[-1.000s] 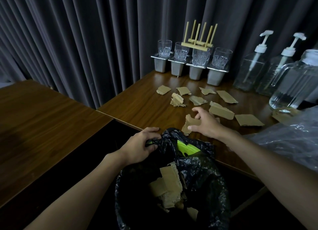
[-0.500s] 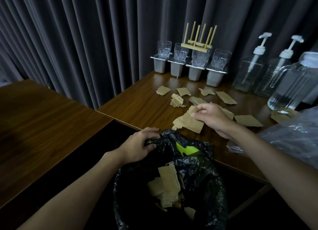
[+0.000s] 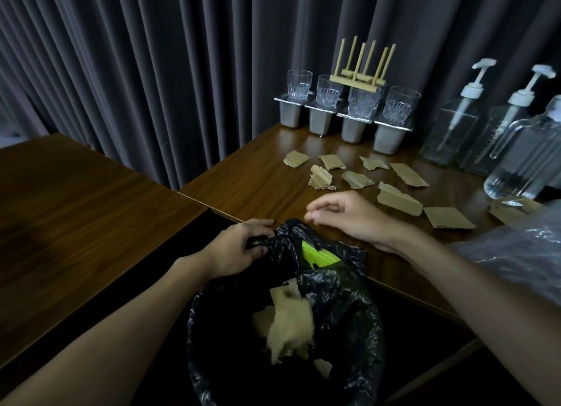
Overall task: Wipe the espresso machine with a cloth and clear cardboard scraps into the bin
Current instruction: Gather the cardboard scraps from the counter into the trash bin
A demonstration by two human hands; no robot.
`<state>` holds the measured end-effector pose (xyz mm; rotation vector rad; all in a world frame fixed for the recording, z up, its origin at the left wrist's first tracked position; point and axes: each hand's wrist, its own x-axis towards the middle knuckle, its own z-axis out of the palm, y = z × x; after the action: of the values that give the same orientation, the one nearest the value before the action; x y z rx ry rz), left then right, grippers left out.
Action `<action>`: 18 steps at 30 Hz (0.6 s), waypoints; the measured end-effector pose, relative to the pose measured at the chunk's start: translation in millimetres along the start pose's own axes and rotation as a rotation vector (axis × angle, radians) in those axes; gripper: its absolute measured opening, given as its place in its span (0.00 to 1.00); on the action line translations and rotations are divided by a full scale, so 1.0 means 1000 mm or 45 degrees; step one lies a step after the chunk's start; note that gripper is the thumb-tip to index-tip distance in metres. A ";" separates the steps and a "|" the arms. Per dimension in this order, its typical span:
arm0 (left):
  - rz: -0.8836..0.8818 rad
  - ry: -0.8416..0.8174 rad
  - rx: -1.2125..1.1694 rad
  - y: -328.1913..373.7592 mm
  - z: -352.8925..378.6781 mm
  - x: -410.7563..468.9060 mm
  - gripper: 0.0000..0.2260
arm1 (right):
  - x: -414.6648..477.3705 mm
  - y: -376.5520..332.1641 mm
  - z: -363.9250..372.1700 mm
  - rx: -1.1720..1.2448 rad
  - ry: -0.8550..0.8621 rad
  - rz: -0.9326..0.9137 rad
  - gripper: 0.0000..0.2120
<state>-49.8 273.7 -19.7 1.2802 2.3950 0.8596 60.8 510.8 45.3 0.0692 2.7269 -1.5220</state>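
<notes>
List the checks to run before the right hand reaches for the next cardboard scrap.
1. Bin mouth held open: left hand grips the black liner at its rim. Ok.
2. Right hand free: fingers loosely curled, holding nothing. Ok.
3. Cardboard inside the bin: blurred cardboard sits within the liner. Ok.
4. Table cleared of scraps: several remain. Not ok.
5. Next target unobstructed: nearest scrap lies flat beside the right hand. Ok.
6. Far-right scrap free to lift: it lies at the base of the glass jug. Cannot tell.
</notes>
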 end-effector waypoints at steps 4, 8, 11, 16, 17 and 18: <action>-0.012 -0.004 0.000 -0.001 0.000 0.001 0.15 | 0.035 0.026 -0.007 -0.359 0.256 0.036 0.20; -0.018 0.008 0.005 -0.001 0.000 0.002 0.15 | 0.068 0.045 -0.012 -0.705 0.232 0.141 0.28; -0.023 0.009 -0.005 -0.001 0.001 0.002 0.14 | 0.081 0.055 -0.014 -0.879 0.169 0.225 0.30; -0.029 0.008 0.001 -0.002 0.001 0.002 0.14 | 0.094 0.057 -0.010 -1.083 0.268 0.243 0.28; -0.031 0.006 0.003 -0.002 0.001 0.002 0.14 | 0.095 0.056 -0.009 -1.103 0.283 0.228 0.27; -0.034 0.006 0.003 -0.002 0.001 0.002 0.14 | 0.096 0.056 -0.008 -1.107 0.276 0.221 0.25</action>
<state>-52.2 275.1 -21.6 1.2454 2.4117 0.8538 -32.4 550.0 -1.5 0.4501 3.1692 -0.2181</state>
